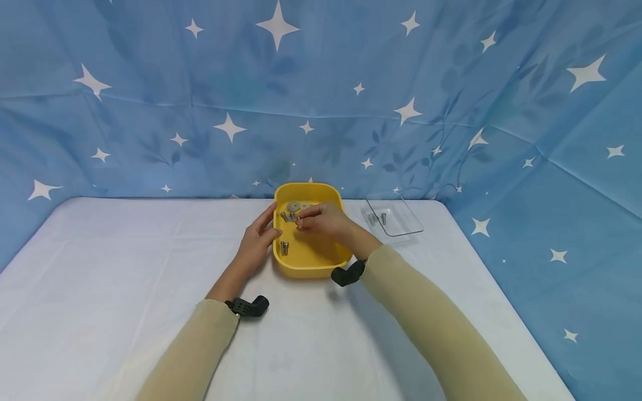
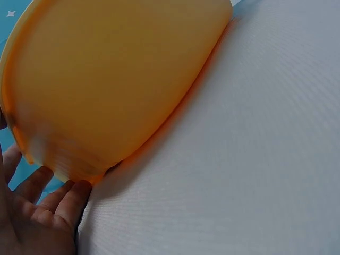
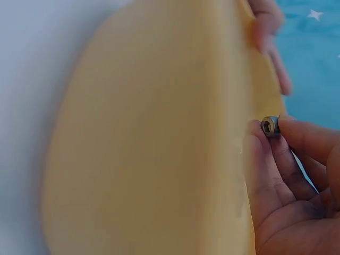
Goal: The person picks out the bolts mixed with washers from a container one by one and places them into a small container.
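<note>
A yellow tray (image 1: 306, 271) stands at the middle of the white table and holds several bolts and washers. One bolt (image 1: 284, 248) lies near its left wall. My right hand (image 1: 301, 223) reaches into the tray and pinches a small hex-socket bolt (image 3: 270, 125) between thumb and fingertips (image 3: 297, 133). My left hand (image 1: 263, 231) rests with straight fingers against the tray's outer left wall (image 2: 117, 79); its fingers (image 2: 58, 199) touch the wall near the base. The tray's inside fills most of the right wrist view (image 3: 159, 133).
A clear plastic tray (image 1: 408, 225) with two bolts (image 1: 383, 218) sits just right of the yellow one. A blue star-patterned cloth (image 1: 321, 100) walls the table behind and at both sides. White tabletop (image 1: 125, 267) spreads to the left and front.
</note>
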Action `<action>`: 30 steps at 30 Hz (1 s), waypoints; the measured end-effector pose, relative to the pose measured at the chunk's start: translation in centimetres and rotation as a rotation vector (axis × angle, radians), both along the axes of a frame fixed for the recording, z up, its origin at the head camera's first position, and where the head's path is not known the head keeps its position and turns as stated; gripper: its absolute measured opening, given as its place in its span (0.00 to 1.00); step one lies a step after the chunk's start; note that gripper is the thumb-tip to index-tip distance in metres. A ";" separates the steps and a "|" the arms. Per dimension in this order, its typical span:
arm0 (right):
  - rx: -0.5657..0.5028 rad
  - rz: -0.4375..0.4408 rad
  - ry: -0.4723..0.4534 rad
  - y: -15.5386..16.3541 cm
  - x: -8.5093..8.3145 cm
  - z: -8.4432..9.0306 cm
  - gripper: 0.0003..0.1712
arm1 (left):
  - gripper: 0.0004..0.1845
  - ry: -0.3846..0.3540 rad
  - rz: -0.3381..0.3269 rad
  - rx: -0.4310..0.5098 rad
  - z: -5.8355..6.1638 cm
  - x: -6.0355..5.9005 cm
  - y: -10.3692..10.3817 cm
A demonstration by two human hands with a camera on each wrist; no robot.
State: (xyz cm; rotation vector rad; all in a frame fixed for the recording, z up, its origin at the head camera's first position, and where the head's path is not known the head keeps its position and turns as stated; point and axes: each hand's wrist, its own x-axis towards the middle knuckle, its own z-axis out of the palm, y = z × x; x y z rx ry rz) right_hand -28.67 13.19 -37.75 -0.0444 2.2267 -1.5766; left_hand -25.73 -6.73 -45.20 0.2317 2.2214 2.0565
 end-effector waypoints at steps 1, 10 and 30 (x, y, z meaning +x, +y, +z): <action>-0.008 0.000 0.000 0.3 -0.1 0.3 0.19 | 0.38 -0.001 0.000 0.000 0.0 0.0 0.0; 0.004 -0.003 -0.002 4.0 -0.8 2.9 0.22 | 0.38 0.008 0.004 -0.004 0.4 -0.1 0.0; 0.092 -0.068 0.008 12.9 -1.3 5.6 0.25 | 0.38 -0.003 -0.001 -0.026 0.1 0.0 -0.2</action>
